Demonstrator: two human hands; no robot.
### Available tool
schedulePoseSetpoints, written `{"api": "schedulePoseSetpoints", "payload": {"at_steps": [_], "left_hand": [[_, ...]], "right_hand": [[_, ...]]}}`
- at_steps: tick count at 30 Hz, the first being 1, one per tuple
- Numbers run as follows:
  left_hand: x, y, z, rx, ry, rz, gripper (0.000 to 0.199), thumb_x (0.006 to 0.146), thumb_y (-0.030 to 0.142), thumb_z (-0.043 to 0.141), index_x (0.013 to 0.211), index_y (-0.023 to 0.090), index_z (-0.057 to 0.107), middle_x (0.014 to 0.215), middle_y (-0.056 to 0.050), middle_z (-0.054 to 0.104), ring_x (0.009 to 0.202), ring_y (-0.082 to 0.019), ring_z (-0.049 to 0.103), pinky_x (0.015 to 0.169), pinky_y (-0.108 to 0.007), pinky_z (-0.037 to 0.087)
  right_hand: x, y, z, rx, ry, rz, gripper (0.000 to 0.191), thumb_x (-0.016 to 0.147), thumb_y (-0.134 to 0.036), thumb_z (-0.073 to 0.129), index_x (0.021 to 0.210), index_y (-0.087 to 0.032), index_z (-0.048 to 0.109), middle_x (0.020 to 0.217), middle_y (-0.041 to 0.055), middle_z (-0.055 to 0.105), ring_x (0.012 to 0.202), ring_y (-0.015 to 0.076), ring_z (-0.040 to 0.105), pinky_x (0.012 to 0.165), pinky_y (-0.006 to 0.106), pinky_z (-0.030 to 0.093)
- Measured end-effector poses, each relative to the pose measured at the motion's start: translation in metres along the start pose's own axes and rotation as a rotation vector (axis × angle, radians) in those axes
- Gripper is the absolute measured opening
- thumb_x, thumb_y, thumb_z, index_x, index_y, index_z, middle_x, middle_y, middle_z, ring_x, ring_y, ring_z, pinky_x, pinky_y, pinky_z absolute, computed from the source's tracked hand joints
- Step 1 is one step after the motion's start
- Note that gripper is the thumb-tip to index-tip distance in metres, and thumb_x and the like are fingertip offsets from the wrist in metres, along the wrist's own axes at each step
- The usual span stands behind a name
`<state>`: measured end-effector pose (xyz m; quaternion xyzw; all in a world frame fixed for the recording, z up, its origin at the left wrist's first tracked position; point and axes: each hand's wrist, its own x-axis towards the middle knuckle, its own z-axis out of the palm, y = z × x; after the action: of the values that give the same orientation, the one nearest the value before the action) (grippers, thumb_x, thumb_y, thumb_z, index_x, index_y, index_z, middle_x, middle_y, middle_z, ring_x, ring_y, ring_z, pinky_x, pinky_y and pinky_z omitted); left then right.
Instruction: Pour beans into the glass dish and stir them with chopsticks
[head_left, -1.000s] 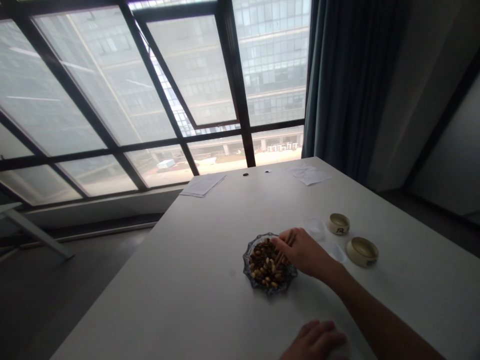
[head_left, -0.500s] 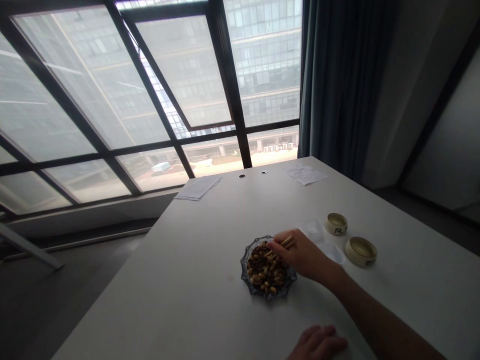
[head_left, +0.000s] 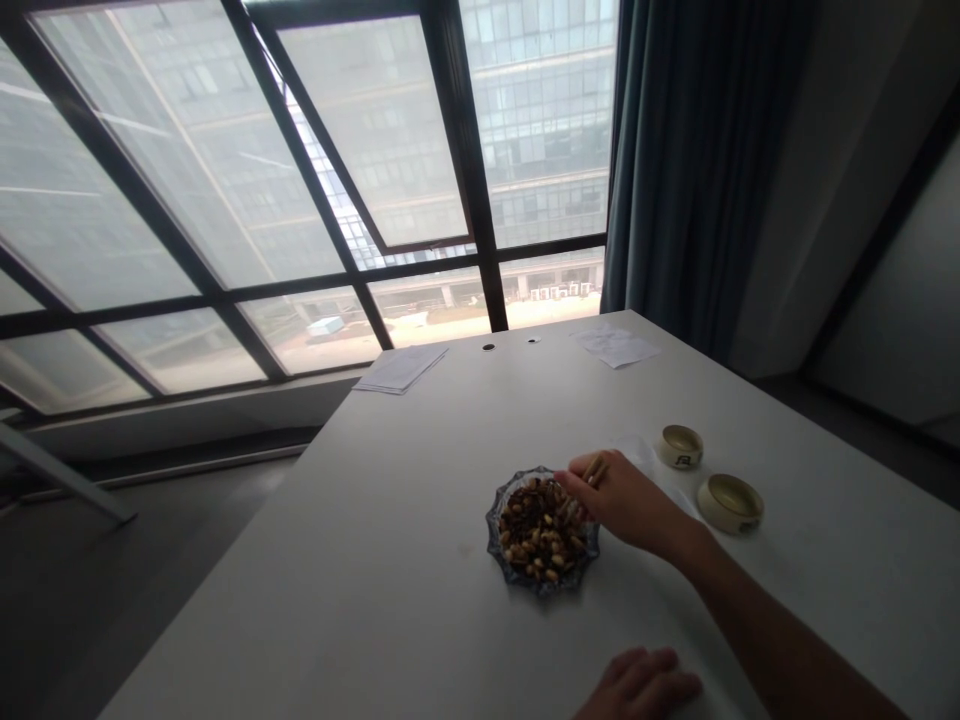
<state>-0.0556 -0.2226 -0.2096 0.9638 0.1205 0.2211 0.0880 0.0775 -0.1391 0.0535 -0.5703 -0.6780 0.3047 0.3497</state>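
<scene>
My right hand (head_left: 622, 502) holds a pair of thin wooden chopsticks (head_left: 595, 471) over the right side of a dark blue scalloped glass dish (head_left: 491, 530). The dish is heaped with mixed brown nuts (head_left: 538, 530). My fingers hide most of the chopsticks, and I cannot make out their tips among the nuts. My left hand (head_left: 639, 685) rests on the white table (head_left: 420, 560) at the bottom edge of the view, holding nothing and well apart from the dish.
Two small cream ceramic bowls (head_left: 681, 446) (head_left: 730, 503) and a faint transparent container (head_left: 645, 458) stand right of my hand. Loose papers (head_left: 400, 368) (head_left: 615, 345) lie at the far edge, before a large window. The table's left edge drops to the floor.
My right hand and the chopsticks have shifted slightly right across the dish. The whole view has tilted a little with my head. My left hand has barely moved.
</scene>
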Motion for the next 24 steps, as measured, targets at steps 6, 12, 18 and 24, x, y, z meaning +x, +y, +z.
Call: {"api": "schedulePoseSetpoints", "payload": {"at_steps": [6,12,18,24], "left_hand": [[-0.001,-0.003,-0.012,0.090,0.011,0.137,0.023,0.103,0.045,0.061,0.122,0.040,0.070,0.137,0.005,0.069,0.131,-0.019,0.063,0.112,-0.035,0.050],[-0.001,-0.004,-0.023,0.145,0.102,0.174,0.024,0.103,0.048,0.059,0.122,0.039,0.071,0.138,0.005,0.068,0.131,-0.018,0.061,0.112,-0.033,0.049],[-0.001,-0.003,-0.014,0.131,0.043,0.142,0.023,0.102,0.047,0.061,0.121,0.040,0.073,0.136,0.006,0.069,0.129,-0.018,0.063,0.111,-0.033,0.049],[0.001,-0.003,-0.021,0.161,0.114,0.192,0.024,0.104,0.048,0.057,0.121,0.039,0.072,0.140,0.006,0.067,0.130,-0.019,0.062,0.108,-0.033,0.052]], "right_hand": [[0.003,0.003,-0.005,0.097,0.086,-0.037,0.046,0.101,-0.047,0.053,0.065,-0.020,0.055,0.056,0.0001,0.060,0.057,0.0178,0.063,0.057,0.027,0.041],[0.008,0.009,-0.010,-0.113,0.088,-0.185,0.049,0.103,-0.045,0.052,0.062,-0.020,0.047,0.062,0.0003,0.058,0.062,0.0150,0.052,0.063,0.029,0.036],[0.006,0.007,-0.008,-0.100,-0.092,-0.152,0.051,0.102,-0.045,0.055,0.059,-0.020,0.041,0.058,-0.0029,0.049,0.056,0.0114,0.041,0.056,0.027,0.031],[-0.002,-0.005,0.000,0.048,-0.060,-0.162,0.049,0.102,-0.046,0.057,0.062,-0.018,0.053,0.059,-0.0015,0.056,0.058,0.0129,0.050,0.057,0.026,0.034]]}}
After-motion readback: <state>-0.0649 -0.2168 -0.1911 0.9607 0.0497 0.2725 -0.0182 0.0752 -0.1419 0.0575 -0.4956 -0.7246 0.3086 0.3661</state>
